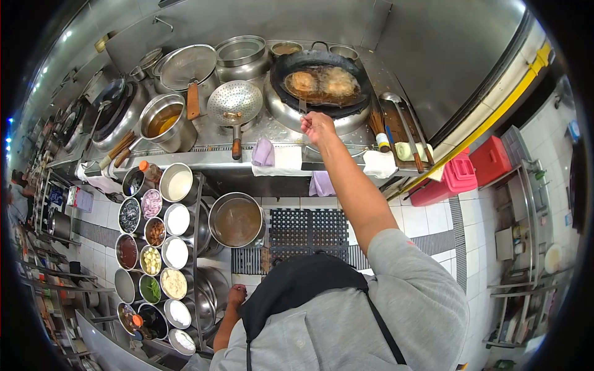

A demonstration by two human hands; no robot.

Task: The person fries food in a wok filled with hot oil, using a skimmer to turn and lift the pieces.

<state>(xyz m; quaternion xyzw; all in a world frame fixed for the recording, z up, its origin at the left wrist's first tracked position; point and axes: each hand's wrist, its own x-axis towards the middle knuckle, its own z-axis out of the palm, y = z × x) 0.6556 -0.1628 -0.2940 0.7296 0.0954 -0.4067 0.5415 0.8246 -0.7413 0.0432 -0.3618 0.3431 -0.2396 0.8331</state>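
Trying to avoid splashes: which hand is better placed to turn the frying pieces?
Probably your right hand: it holds a thin utensil at the wok, close to the frying pieces. Your left hand is down by the containers.

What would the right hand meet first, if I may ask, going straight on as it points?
The right hand would probably meet the near rim of the black wok, though depth is unclear.

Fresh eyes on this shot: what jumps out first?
Probably the dark wok at the top, with two golden pieces in bubbling oil and the right hand holding a metal utensil at its near edge. Next, the cluster of metal tubs at lower left, then the bright pink bin at right.
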